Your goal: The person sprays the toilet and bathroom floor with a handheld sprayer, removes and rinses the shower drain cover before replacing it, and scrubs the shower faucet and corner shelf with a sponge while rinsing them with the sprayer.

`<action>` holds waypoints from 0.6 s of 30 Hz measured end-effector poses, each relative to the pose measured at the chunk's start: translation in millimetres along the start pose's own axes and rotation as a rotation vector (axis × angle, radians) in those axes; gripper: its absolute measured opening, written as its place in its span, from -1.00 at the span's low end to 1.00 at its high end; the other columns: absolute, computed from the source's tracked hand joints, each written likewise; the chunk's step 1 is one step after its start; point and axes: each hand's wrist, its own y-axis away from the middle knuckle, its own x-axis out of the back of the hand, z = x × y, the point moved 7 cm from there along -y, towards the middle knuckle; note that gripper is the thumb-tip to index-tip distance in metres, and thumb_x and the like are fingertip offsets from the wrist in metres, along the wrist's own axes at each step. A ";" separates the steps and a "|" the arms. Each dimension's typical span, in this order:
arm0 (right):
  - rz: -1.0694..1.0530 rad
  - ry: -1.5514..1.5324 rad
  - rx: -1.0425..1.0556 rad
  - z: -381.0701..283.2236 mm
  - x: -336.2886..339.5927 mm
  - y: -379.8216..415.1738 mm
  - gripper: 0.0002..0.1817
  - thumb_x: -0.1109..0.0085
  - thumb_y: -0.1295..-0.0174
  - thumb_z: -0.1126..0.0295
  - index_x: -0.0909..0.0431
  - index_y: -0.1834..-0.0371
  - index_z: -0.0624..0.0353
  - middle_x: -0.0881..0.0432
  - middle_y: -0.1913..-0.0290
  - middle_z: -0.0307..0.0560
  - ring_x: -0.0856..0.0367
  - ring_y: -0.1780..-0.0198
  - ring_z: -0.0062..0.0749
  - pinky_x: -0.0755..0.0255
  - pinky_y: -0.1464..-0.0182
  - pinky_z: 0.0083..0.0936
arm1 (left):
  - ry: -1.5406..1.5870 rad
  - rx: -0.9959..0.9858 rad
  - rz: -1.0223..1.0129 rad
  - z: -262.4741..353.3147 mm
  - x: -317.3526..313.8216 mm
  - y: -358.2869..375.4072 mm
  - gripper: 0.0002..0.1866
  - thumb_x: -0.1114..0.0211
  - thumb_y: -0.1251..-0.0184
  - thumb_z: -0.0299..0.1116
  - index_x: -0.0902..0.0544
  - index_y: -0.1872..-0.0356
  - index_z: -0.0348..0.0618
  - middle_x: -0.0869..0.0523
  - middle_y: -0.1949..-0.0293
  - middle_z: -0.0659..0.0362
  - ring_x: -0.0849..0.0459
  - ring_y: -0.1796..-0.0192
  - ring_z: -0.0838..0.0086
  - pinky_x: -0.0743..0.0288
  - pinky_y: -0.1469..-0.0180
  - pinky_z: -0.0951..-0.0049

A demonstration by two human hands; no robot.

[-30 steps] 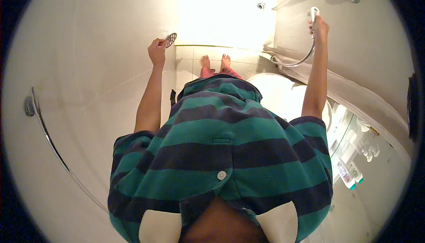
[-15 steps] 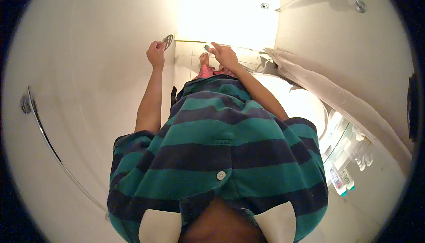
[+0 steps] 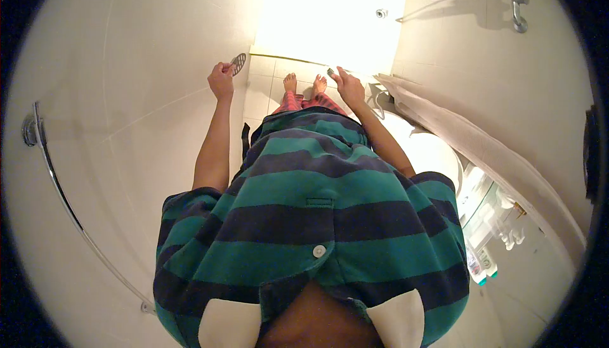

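My left hand [image 3: 221,82] is closed on the edge of a round, slotted metal drain cover [image 3: 238,64], held up beside the left wall. The cover is tilted, its holes showing. On the other side, my right hand [image 3: 351,88] grips a small dark object [image 3: 331,72] with its fingertips; it is too small to make out its kind. That hand is above the tiled floor, near the bathtub's edge and apart from the cover.
A brightly lit bathtub [image 3: 330,12] lies ahead, with a mixer tap and hose [image 3: 517,2] on the right wall. A shower curtain [image 3: 482,139] hangs beside a white toilet or basin [image 3: 438,154]. Bottles [image 3: 485,264] stand at right; a grab rail [image 3: 70,212] is at left.
My right hand has moved to the right with the small object, away from the drain cover. Both bare feet now show on the tiles. My left hand has hardly moved.
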 end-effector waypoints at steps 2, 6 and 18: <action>0.000 0.037 -0.009 3.5 -0.4 4.7 -0.55 0.14 -0.19 0.02 -0.43 -0.02 0.06 -0.58 0.33 0.11 -0.55 0.27 -0.04 -0.40 0.25 -0.20 | 0.011 -0.017 -0.004 -1.0 -1.0 0.0 -0.86 -0.33 0.07 -0.40 -0.58 0.50 -0.22 -0.64 0.51 0.11 -0.62 0.47 0.42 -0.48 0.36 0.49; 0.082 0.030 0.053 -0.8 3.6 13.2 -0.55 0.15 -0.20 0.03 -0.44 -0.01 0.08 -0.58 0.38 0.12 -0.55 0.32 -0.02 -0.40 0.28 -0.20 | 0.004 -0.029 0.015 -1.9 2.0 3.3 -0.84 -0.34 0.08 -0.40 -0.59 0.48 -0.23 -0.64 0.50 0.11 -0.62 0.47 0.41 -0.48 0.36 0.49; -0.098 -0.402 0.191 -41.4 15.9 11.6 -0.51 0.00 -0.14 0.01 -0.41 -0.07 0.02 -0.60 0.30 0.10 -0.60 0.28 -0.26 -0.42 0.19 -0.41 | -0.014 -0.048 -0.016 14.1 8.1 5.0 -0.85 -0.34 0.06 -0.40 -0.59 0.48 -0.23 -0.64 0.49 0.12 -0.63 0.46 0.43 -0.48 0.37 0.50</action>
